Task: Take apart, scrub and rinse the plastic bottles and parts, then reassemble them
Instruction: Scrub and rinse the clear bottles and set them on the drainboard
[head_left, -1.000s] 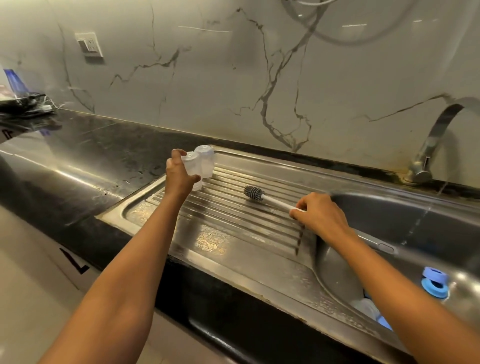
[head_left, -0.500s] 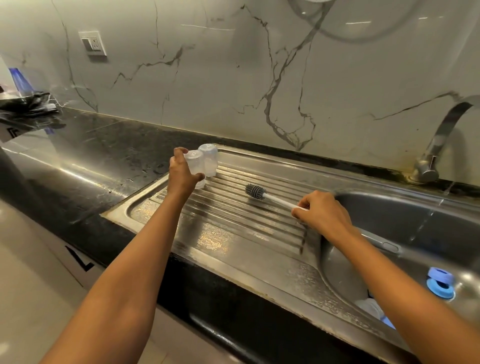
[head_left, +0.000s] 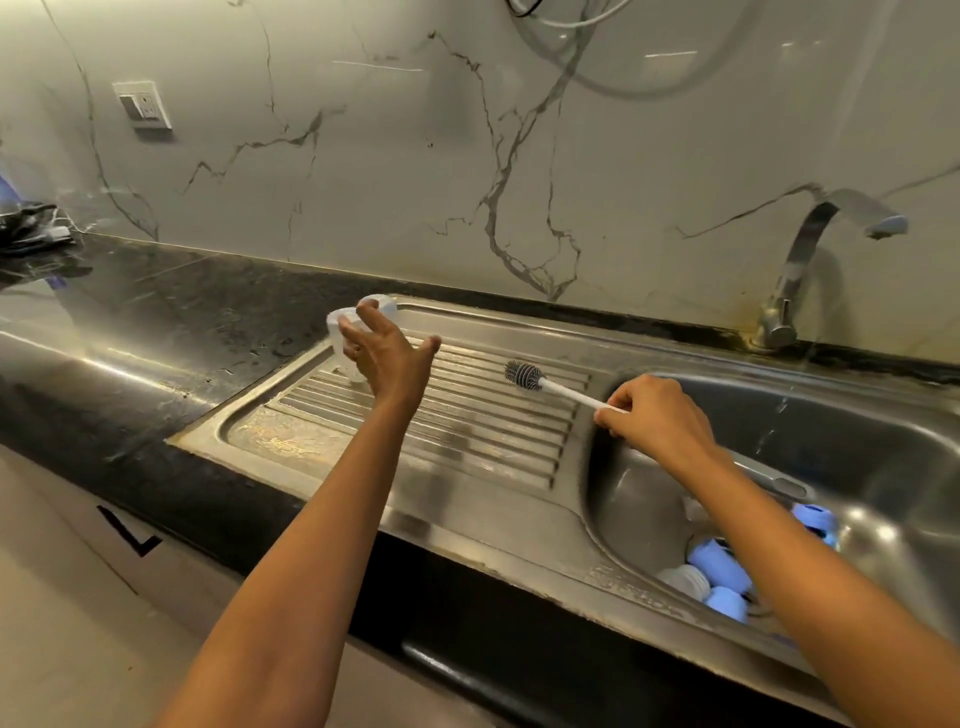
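Two clear plastic bottles (head_left: 344, 332) stand side by side at the far left corner of the ribbed steel draining board (head_left: 467, 431). My left hand (head_left: 387, 358) hovers just in front of them with its fingers spread, holding nothing. My right hand (head_left: 657, 421) pinches the white handle of a bottle brush (head_left: 524, 373), whose grey bristle head points left over the draining board. Blue and white bottle parts (head_left: 719, 574) lie in the sink basin (head_left: 857, 467) below my right forearm, partly hidden by it.
A curved steel tap (head_left: 810, 260) stands at the back right of the sink. Black stone counter (head_left: 130, 332) stretches left, with dark clutter (head_left: 31, 228) at its far left end. A wall switch (head_left: 141, 110) sits on the marble backsplash.
My left hand has let go of the clear bottle beside the other one and opened its fingers. My right hand still holds the brush in about the same place.
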